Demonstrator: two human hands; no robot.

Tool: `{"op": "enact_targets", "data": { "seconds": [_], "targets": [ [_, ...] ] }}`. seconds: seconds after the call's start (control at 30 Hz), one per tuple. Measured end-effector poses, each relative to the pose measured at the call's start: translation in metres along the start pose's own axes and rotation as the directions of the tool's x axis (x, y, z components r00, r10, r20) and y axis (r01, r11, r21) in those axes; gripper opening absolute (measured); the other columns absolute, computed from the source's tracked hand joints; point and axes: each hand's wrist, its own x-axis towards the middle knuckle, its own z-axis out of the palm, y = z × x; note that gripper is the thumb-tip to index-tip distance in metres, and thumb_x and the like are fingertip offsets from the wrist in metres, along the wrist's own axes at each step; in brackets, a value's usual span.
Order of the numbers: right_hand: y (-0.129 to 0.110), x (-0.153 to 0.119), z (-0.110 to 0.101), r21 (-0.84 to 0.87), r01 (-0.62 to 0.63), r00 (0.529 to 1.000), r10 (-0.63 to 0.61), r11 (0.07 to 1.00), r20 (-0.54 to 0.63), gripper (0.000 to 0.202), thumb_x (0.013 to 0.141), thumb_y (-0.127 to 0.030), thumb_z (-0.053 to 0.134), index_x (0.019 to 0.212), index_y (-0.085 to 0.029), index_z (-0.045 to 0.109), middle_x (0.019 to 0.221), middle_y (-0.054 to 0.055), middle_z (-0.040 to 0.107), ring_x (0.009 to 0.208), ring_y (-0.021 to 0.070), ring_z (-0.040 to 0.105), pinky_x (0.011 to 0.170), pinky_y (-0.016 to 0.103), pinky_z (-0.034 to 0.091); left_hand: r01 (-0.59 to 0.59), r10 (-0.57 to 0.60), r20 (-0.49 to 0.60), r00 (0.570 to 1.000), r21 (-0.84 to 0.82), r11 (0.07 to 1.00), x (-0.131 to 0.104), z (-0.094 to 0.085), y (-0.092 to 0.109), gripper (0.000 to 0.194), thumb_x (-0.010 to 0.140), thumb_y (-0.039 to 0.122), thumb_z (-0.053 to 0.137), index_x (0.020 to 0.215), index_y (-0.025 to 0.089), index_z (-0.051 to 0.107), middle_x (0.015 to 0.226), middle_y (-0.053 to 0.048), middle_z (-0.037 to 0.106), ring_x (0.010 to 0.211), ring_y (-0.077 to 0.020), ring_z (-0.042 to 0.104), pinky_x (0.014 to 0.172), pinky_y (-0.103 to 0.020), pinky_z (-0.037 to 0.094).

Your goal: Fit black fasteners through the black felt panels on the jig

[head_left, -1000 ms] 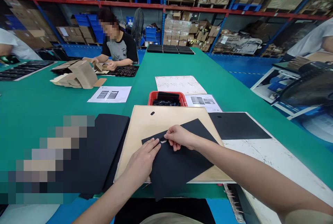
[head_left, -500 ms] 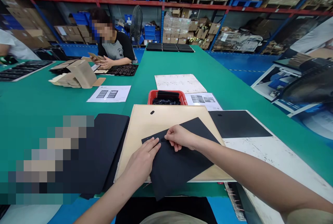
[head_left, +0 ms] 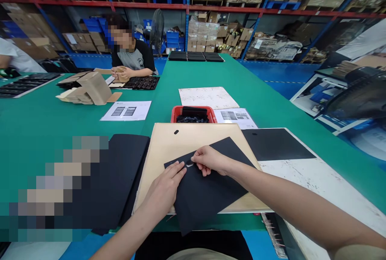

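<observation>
A black sheet [head_left: 211,187] lies turned at an angle on a pale beige board [head_left: 163,139], its near corner hanging past the board's front edge. My left hand [head_left: 165,181] rests flat on the sheet's left part, fingers stretched out. Just right of those fingertips, my right hand [head_left: 208,160] pinches a small black oval piece [head_left: 189,163] at the sheet's surface. A light strip shows along the oval's lower edge. Another black oval [head_left: 176,132] lies on the board near its far left corner.
Black sheets [head_left: 114,179] are stacked left of the board. A red basket [head_left: 175,114] of small dark pieces stands behind it. To the right, another black sheet [head_left: 277,143] lies on a white board [head_left: 319,183]. A co-worker [head_left: 132,56] sits across the green table [head_left: 241,79].
The light strip at the small oval now shows beside my right fingertips. Both my hands have stayed nearly in place. The co-worker's hands have shifted with a brown item.
</observation>
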Motion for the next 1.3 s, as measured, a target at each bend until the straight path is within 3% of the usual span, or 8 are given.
{"op": "enact_targets", "data": {
  "seconds": [0.37, 1.3],
  "targets": [
    [-0.0038, -0.0028, 0.0005, -0.022, -0.002, 1.0, 0.002, 1.0, 0.002, 0.027, 0.081, -0.016, 0.051, 0.054, -0.018, 0.047, 0.043, -0.004, 0.051, 0.033, 0.0074, 0.05, 0.031, 0.015, 0.034, 0.018, -0.018, 0.011, 1.0, -0.035, 0.999, 0.0002, 0.0001, -0.0018, 0.052, 0.084, 0.001, 0.036, 0.127, 0.023, 0.054, 0.137, -0.005, 0.051, 0.128, -0.02, 0.045, 0.105, -0.04, 0.042],
    [-0.0017, -0.0008, -0.0015, 0.0, -0.009, 1.0, 0.009, 1.0, 0.012, 0.027, 0.081, -0.016, 0.05, 0.055, -0.017, 0.047, 0.044, -0.005, 0.05, 0.033, 0.0068, 0.05, 0.031, 0.015, 0.035, -0.007, 0.002, 0.043, 0.999, 0.1, 0.995, 0.0021, -0.0062, 0.0037, 0.05, 0.083, -0.002, 0.034, 0.125, 0.015, 0.055, 0.134, -0.009, 0.054, 0.125, -0.0222, 0.048, 0.102, -0.039, 0.045]
  ]
}}
